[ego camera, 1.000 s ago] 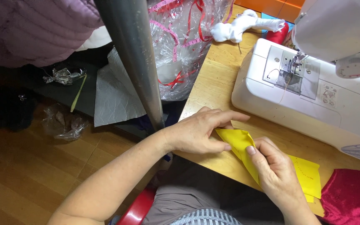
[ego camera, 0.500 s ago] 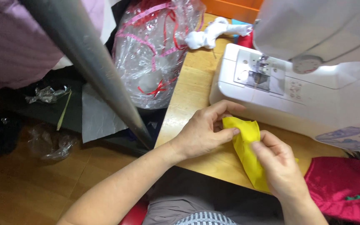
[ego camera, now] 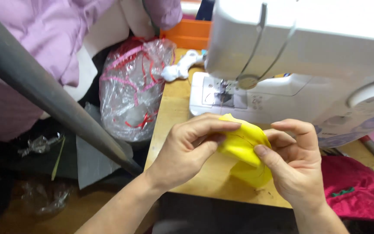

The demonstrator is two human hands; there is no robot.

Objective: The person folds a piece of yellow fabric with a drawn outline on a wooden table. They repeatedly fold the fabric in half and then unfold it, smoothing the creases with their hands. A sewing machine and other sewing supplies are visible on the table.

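Hands pinching yellow fabric in front of the sewing machine.
Left hand (ego camera: 187, 149) and right hand (ego camera: 297, 167) each grip the soft, crumpled yellow fabric (ego camera: 244, 149), now lifted off the wooden desk (ego camera: 174, 108) and bunched, no longer flat, just before the glossy white sewing machine (ego camera: 299, 60).

Yellow cloth (ego camera: 243, 145), white sewing machine (ego camera: 308, 56)

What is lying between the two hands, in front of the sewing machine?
In the head view, the yellow fabric sits between left hand and right hand, pinched by both.
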